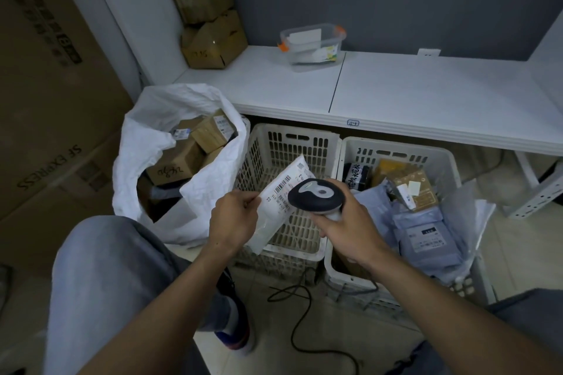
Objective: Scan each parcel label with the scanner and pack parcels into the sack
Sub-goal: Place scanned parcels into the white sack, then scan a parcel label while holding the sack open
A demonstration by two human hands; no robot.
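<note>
White flat parcel (269, 222) pinched at edge by left hand (234, 216), held above white basket (274, 138). Scanner (316, 196) gripped in right hand (345, 224), fingers curled round handle, held above same basket, head just over parcel label (281, 185). Sack (143, 143) stood open left of basket, brown boxes (179, 163) packed inside. More parcels (426, 231) piled right of basket.

Dim, soft focus, wide-angle bending at edges.
</note>
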